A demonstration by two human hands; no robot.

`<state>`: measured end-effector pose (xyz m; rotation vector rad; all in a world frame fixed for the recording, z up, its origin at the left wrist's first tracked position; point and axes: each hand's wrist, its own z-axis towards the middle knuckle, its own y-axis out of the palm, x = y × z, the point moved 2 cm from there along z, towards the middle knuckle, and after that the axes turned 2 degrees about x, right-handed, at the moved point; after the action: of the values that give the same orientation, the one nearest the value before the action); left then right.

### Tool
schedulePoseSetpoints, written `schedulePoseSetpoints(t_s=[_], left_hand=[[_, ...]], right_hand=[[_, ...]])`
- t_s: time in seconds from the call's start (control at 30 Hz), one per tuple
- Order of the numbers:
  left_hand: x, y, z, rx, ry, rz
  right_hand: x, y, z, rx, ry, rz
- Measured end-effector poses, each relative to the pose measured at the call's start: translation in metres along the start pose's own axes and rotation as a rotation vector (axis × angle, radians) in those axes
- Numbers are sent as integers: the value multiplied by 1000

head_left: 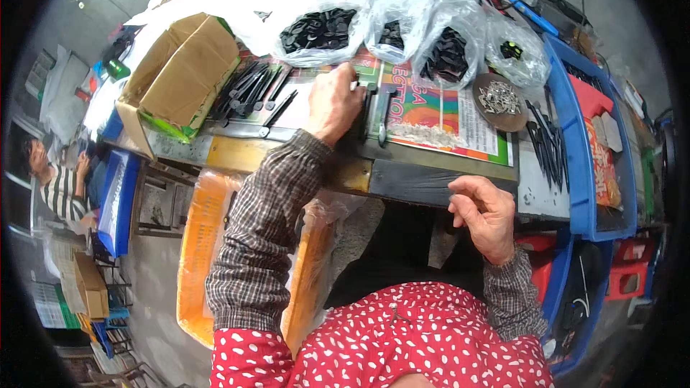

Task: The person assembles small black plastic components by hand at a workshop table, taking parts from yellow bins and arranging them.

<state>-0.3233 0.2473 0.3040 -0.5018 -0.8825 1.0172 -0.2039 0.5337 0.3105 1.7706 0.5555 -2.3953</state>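
My left hand (pixel 336 104) rests at the table's front part with its fingers bent together. A small dark bit shows at its fingertips, too small to name. Just right of it, slim black plastic pieces (pixel 367 109) lie upright in the view on a colourful printed sheet (pixel 424 111). A pile of long black pieces with flat ends (pixel 248 90) lies left of that hand. My right hand (pixel 485 219) hovers at the table's front edge, thumb and fingers curled into a pinch. What it holds, if anything, is hidden.
Clear plastic bags of black parts (pixel 320 31) line the back. A round dish of small metal parts (pixel 499 103) sits right, near a blue crate (pixel 586 136). An open cardboard box (pixel 176 65) stands left; an orange basket (pixel 194 259) is below. Another person (pixel 65 187) sits far left.
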Motion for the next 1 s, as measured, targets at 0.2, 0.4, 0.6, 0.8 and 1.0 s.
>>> schedulePoseSetpoints(t_s=[0.2,0.4,0.6,0.8,1.0], left_hand=[[17,5,-3,-6,28,-98],[-18,-48,-23,125,-16,188],[-58,-84,-50,48,-138,510],[-60,-76,-53,94,-116,491],[-63,-76,-58,111,-41,426]], right_hand=[[0,-1,-3,57,29,1],[2,-2,-3,34,1,3],[2,0,1,34,-19,-25],[-5,-1,4,9,-11,-103],[-19,-9,19,-87,-27,-220]])
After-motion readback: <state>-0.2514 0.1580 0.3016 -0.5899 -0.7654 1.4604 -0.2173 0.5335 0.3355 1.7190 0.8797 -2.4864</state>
